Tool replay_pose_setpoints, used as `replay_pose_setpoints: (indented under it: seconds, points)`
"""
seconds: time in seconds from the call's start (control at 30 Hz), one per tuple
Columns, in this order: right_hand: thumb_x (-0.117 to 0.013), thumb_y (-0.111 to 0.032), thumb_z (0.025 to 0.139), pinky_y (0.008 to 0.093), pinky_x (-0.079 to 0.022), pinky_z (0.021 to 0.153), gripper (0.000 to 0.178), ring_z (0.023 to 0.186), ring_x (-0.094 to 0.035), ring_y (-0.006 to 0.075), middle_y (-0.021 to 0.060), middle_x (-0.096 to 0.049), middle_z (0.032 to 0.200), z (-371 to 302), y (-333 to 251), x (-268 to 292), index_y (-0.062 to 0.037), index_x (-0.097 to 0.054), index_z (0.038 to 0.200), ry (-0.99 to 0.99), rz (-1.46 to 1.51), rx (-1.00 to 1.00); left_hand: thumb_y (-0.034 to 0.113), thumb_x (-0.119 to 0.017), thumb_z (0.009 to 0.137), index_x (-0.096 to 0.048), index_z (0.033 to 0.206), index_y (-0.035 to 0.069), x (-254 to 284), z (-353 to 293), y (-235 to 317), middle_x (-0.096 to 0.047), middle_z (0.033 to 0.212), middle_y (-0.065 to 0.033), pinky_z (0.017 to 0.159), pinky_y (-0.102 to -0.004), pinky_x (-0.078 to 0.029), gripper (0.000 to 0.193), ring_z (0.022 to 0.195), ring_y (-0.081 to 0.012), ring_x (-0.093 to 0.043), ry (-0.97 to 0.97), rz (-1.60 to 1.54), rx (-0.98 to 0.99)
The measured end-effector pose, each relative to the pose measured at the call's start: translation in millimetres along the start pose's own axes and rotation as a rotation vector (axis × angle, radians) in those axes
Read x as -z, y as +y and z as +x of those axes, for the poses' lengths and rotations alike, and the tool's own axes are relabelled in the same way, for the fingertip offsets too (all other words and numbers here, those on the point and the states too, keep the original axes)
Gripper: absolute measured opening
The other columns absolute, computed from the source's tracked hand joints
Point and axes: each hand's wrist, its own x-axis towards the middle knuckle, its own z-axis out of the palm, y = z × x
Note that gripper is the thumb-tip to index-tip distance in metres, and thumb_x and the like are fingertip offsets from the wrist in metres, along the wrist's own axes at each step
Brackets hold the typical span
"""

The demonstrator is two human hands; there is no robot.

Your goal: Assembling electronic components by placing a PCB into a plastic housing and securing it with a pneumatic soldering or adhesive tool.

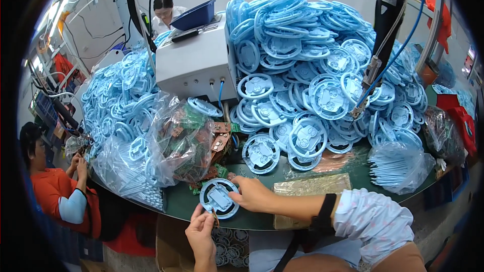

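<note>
A round light-blue plastic wheel part [219, 197] lies flat at the near edge of the green table [262, 216]. My right hand [254, 194] grips its right rim with fingers closed on it. My left hand [200, 231] comes from below, pinching the part's lower rim near a small dark piece. A clear bag of green and brown circuit boards [184, 143] sits just behind the part.
A huge heap of the same blue wheels [312, 70] fills the table behind, more at the left [121, 100]. A white machine box [194, 63], a hanging black power screwdriver [385, 20], a bag of blue sticks [398, 166], a gold foil pack [310, 186]. A person in orange [60, 191] works at left.
</note>
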Motion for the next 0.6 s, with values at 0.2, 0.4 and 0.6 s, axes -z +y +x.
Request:
replay_pose_setpoints:
  seconds: [0.2,0.4,0.6]
  points:
    - [-0.062,-0.024,0.094,0.0247,-0.052,0.051,0.028,0.057,-0.064,0.0113,0.0088,-0.066,0.073,-37.3,-25.5,67.4,0.0031,-0.061,0.102,-0.253,0.325,-0.306,-0.002,-0.063,0.088,-0.069,0.088,-0.007,-13.5,-13.6,19.1,-0.05,0.136,-0.0203,0.088,-0.0261,-0.046,0.008,0.103,-0.0212,-0.059,-0.131,-0.079,-0.055]
    - [-0.063,-0.014,0.093,0.0258,-0.056,0.052,0.02,0.061,-0.066,0.0142,0.0105,-0.067,0.079,-133.2,25.6,132.0,0.0046,-0.059,0.101,0.075,0.581,-0.607,0.0,-0.065,0.087,-0.068,0.09,-0.004,-48.8,-23.2,13.8,-0.055,0.117,-0.0113,0.084,-0.0264,-0.046,0.005,0.093,-0.0158,-0.057,-0.15,0.096,-0.098]
    - [-0.066,-0.009,0.091,0.0251,-0.055,0.05,0.02,0.059,-0.066,0.0157,0.0117,-0.066,0.078,-185.0,28.6,146.0,0.0057,-0.057,0.101,0.285,0.636,-0.62,-0.003,-0.054,0.086,-0.052,0.074,0.0,-57.1,-57.8,-21.6,-0.052,0.081,-0.0119,0.064,-0.0333,-0.041,0.013,0.071,-0.0252,-0.05,-0.03,0.384,-0.601]
